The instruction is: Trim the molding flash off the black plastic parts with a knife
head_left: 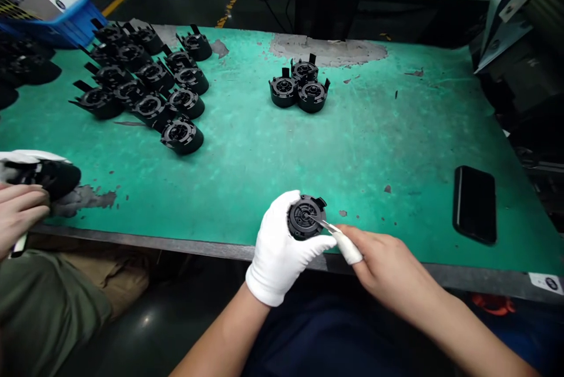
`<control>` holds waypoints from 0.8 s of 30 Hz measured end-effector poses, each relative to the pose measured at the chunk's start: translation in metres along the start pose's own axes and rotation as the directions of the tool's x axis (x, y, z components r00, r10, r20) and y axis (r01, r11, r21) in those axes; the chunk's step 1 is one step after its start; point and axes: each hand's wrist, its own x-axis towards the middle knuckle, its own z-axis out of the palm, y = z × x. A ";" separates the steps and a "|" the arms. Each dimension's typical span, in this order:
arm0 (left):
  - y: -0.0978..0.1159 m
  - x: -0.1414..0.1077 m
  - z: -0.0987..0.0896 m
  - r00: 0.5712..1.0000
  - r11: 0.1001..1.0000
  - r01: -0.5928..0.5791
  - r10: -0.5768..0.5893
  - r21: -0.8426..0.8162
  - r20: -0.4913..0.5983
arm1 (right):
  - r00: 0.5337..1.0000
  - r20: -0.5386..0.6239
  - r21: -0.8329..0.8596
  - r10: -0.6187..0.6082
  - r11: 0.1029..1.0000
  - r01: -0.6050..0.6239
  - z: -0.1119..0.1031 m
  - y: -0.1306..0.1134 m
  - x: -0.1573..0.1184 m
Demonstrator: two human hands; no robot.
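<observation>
My left hand (278,248), in a white glove, is wrapped round a round black plastic part (304,221) above the table's front edge. The ringed, ribbed face of the part is turned up towards me, and a small tab juts from its upper right rim. My right hand (383,256) is bare except for a white cover on the thumb. It grips a thin-bladed knife (324,224), whose handle is mostly hidden by the fingers. The blade's tip reaches the middle of the part's face.
Three similar black parts (312,95) stand together behind my hands. A larger cluster of them (152,108) is at the left. A black phone (474,204) lies at the right. A co-worker's hands (20,212) hold another black part at the far left, near a blue bin (73,24).
</observation>
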 end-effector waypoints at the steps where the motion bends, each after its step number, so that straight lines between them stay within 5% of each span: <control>1: 0.000 -0.002 0.002 1.000 1.000 0.002 -0.002 0.006 -0.024 | 1.000 -0.003 -0.020 -0.001 1.000 0.001 0.004 0.000 0.000; 11: -0.001 -0.004 0.004 1.000 1.000 0.007 -0.007 0.009 -0.018 | 0.994 0.107 0.064 0.013 0.998 -0.020 0.011 -0.015 -0.002; 16: 0.001 -0.007 0.005 0.998 0.999 -0.046 0.047 0.030 -0.043 | 0.999 -0.004 0.215 -0.049 0.975 0.048 -0.001 0.000 0.001; 24: 0.005 -0.007 0.006 0.989 0.990 -0.127 0.131 0.055 -0.068 | 0.993 -0.098 -0.116 -0.073 0.991 0.061 0.000 0.010 0.014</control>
